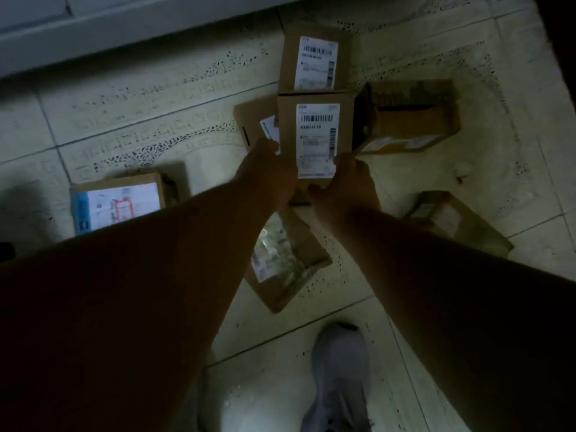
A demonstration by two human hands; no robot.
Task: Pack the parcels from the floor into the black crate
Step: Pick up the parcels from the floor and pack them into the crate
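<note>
Both hands close on one parcel (314, 132): the left hand (268, 173) wraps its left edge, fingers curled behind the card, and the right hand (346, 182) clamps the lower right corner, thumb against the label's edge. The parcel is a flat brown cardboard box with a white barcode label on its upper face. Whether it is already off the floor or resting on the boxes under it cannot be told in the dim, blurred view.

The step looks like the lift of this box. To do it well, the person should keep the grip on opposite edges, raise it level, and clear the neighbours before turning away, since a tilted box (408, 116) touches its right side and a half-hidden box (252, 123) lies just under its left edge; dragging could shift either. Cardboard is stiff and light, so a firm edge grip should suffice, though the glossy label would be slippery under a thumb.

Other parcels lie scattered on the floor (140, 98), which is pale tile with a speckled border pattern: a labelled box (314, 57) just beyond, a white-labelled box (121, 201) to the left, a flat packet (286, 260) with a shiny film window beneath the forearms, and a small box (455, 222) on the right. A grey shoe (339, 375) stands below. The black crate is not in view.
</note>
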